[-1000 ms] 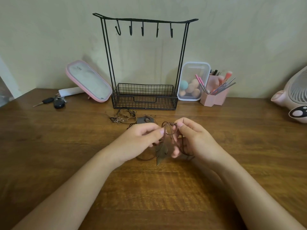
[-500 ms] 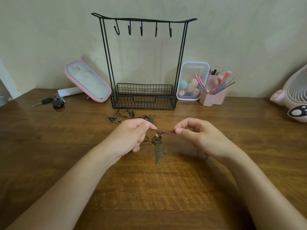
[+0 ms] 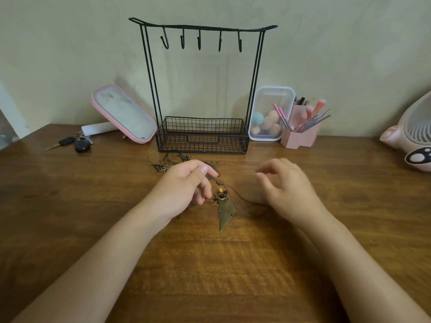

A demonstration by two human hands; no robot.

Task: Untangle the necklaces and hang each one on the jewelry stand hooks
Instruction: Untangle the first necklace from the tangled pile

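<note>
Pinching a thin brown cord between thumb and forefinger, a person's left hand (image 3: 186,185) holds up a necklace with a bronze leaf-shaped pendant (image 3: 225,212) in front of the black wire jewelry stand (image 3: 203,136). The leaf hangs below the pinch. The cord trails rightward under the right hand (image 3: 289,190), whose fingers are loosely curled and spread, with nothing between the tips; whether the palm traps the cord cannot be told. Behind the left hand, nearer the stand, a small heap of dark corded necklaces (image 3: 166,163) lies knotted on the table. All five black hooks (image 3: 199,40) on the stand's top bar are bare, so the work appears to be at its first stage: freeing this one necklace. The next move likely calls for the right hand to find the loop's far side, open it wide and carry it up to a hook without dragging the heap.

The dark wooden table (image 3: 93,206) carries, left of the stand, a bunch of black keys (image 3: 78,143) and a tilted pink-framed mirror (image 3: 123,114). Right of the stand sit a clear plastic box of makeup sponges (image 3: 270,113), a pink brush holder (image 3: 300,134) and, farthest, a pink desk fan (image 3: 410,136). A plain pale wall (image 3: 70,43) rises behind the stand.
</note>
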